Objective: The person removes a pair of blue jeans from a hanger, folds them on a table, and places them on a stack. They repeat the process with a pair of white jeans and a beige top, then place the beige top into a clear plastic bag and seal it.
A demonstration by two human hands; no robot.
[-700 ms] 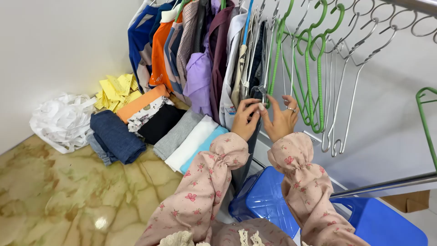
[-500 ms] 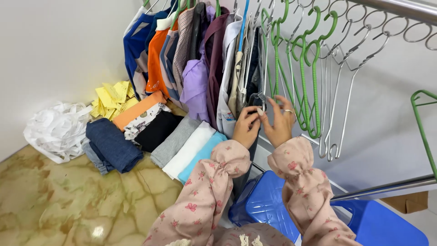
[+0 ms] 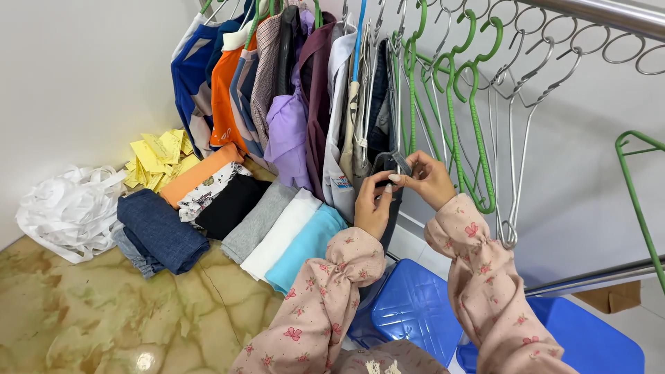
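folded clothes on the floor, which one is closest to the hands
The light blue folded piece, last in the row, lies right below the left hand. The white one and the grey one beside it lie farther left.

bright, sharp (floor glare)

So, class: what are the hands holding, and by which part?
Both the left hand and right hand pinch the top edge of a dark garment hanging on the rail.
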